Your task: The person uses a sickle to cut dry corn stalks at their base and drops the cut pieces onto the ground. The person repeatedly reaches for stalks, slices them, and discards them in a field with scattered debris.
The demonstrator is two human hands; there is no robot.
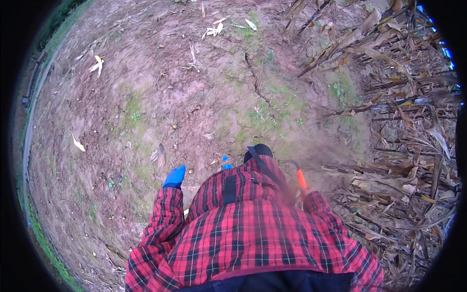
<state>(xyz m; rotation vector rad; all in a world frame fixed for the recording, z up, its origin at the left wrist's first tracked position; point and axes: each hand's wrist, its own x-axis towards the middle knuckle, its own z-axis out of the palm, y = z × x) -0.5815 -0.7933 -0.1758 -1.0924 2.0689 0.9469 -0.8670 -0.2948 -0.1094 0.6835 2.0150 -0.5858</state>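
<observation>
My left hand (175, 176), in a blue glove, hangs over the bare soil at the left of my body. Its fingers look stretched out and together, and nothing shows in them. At my right side, my right hand (306, 191) is closed around the orange handle of a sickle (301, 179). The sickle's dark curved blade points ahead and to the left, above the ground; the area around it is blurred. Much of the right hand is hidden by the red plaid sleeve (317, 202).
Dry, fallen corn stalks (404, 141) cover the ground on the right. Pale corn husks (214, 30) lie scattered on the reddish soil (155, 97), which has a crack (253, 75) ahead. A black shoe tip (260, 149) and a small blue object (225, 163) show beyond my jacket.
</observation>
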